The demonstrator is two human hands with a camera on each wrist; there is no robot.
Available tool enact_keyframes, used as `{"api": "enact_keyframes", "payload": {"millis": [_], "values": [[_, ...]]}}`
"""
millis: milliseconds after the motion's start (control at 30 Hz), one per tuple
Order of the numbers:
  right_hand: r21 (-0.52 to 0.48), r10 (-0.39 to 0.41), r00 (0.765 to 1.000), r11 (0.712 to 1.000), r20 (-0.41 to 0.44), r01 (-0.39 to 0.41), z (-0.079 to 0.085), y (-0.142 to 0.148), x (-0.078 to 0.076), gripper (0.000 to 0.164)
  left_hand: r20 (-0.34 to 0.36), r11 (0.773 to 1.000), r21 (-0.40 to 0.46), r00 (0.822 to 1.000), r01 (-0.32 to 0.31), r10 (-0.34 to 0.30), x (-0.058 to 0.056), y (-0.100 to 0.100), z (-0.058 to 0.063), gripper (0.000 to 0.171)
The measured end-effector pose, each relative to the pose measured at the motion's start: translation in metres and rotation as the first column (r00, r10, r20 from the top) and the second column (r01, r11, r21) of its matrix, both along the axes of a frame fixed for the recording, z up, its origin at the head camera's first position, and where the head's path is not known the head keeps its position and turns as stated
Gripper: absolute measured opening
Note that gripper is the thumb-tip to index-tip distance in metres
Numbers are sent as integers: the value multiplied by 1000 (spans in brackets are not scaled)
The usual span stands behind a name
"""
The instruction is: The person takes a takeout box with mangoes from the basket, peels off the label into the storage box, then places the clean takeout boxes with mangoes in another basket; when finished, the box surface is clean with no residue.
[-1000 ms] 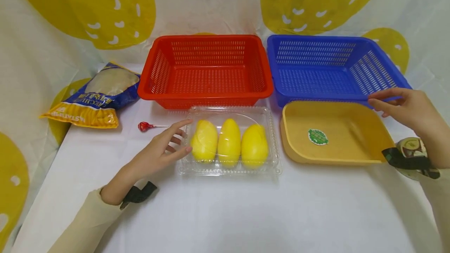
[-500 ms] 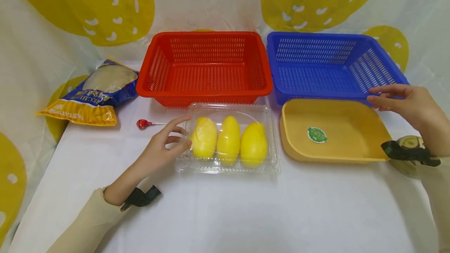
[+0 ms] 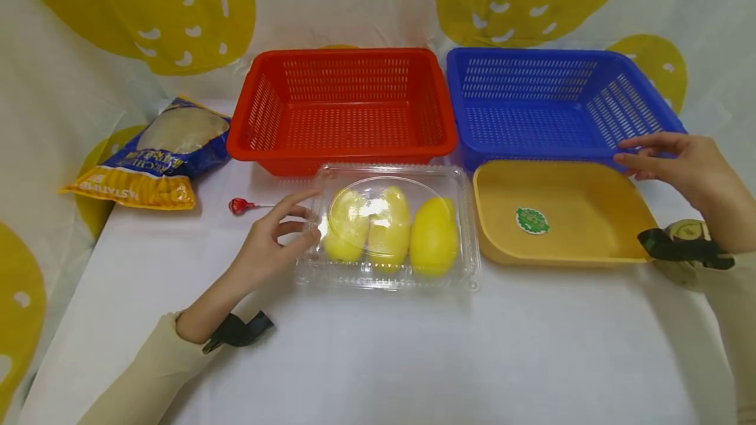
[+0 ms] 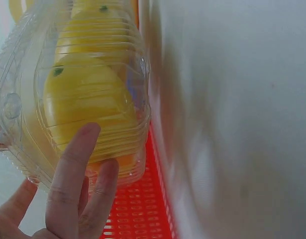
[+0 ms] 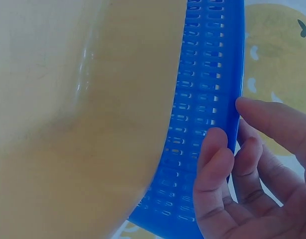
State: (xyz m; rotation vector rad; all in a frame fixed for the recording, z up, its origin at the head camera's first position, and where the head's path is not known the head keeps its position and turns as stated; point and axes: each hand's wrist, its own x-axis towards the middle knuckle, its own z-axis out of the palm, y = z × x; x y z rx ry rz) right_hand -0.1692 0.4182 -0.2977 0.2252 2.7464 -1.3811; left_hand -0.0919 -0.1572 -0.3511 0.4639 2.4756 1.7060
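In the head view my left hand point(image 3: 268, 241) holds the left side of a clear plastic clamshell box point(image 3: 390, 284). Three yellow mango-shaped fruits point(image 3: 434, 238) lie inside, glare crossing the lid. The left wrist view brings the box point(image 4: 100, 142) up close, fingers against its end wall; green stem spots show on the fruits. My right hand point(image 3: 688, 166) is at the front rim of the blue basket point(image 3: 531, 126), above the right end of a beige tub point(image 3: 585, 212). Seen from the right wrist, its loosely bent fingers lie beside the basket rim point(image 5: 235, 55); contact is unclear.
A red basket point(image 3: 345, 156) stands behind the box. At left lie a blue-and-yellow pasta bag point(image 3: 159, 156) and a red lollipop point(image 3: 239, 206). A round can point(image 3: 688, 230) is partly hidden by the right wrist strap. A printed cloth hangs behind the baskets.
The clear box has tilted and shifted slightly right under my left hand, and glare has appeared on its lid. My right hand has hardly moved. The head view has shifted a little.
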Motion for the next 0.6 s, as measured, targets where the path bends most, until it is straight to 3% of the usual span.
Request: {"api": "enact_keyframes", "payload": {"millis": [100,333,600], "values": [[11,-3,1000,1000,3,3,0,1,0,21,2,1000,9,1000,2,-2,-1,0,4,54],[-73,20,1000,997,-22,-22,0,-1,3,32,-18,999,-1,999,37,-37,-2,-3,12,56],[-79,29,998,996,-52,-33,3,0,4,35,2,996,57,997,71,-71,-2,1,19,56]]}}
